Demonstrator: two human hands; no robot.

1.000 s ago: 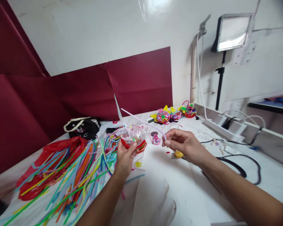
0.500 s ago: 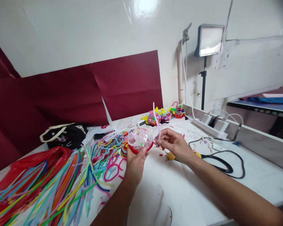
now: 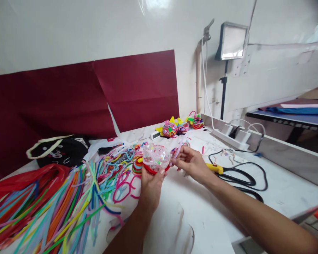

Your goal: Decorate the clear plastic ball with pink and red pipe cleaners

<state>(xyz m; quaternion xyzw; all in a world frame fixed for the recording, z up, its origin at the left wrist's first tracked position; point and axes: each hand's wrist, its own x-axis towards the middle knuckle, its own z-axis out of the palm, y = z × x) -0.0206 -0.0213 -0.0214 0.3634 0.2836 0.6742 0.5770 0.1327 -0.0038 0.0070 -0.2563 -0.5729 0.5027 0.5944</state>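
Observation:
My left hand (image 3: 151,187) is closed around a clear plastic ball (image 3: 159,157) that has a red band along its lower edge and bits of colour on it. At the ball's right side, my right hand (image 3: 190,163) pinches a pale lilac pipe cleaner (image 3: 178,149). The pipe cleaner's top end points up and away; its lower end is hidden at the fingertips. Just left of the ball lies a round coil (image 3: 137,166) of several colours. A yellow-handled tool (image 3: 214,168) with a black cord rests behind my right wrist, partly covered by it.
Long loose pipe cleaners (image 3: 69,208) spread over the left of the table, beside a red plastic bag (image 3: 51,173) and a black cloth bag (image 3: 63,151). Colourful fish-like figures (image 3: 170,128) stand at the back. A power strip (image 3: 229,139) lies along the right ledge.
The pipe cleaner stood upright before and now leans lower, to the right of the ball. The view has shifted slightly; my left hand still holds the ball.

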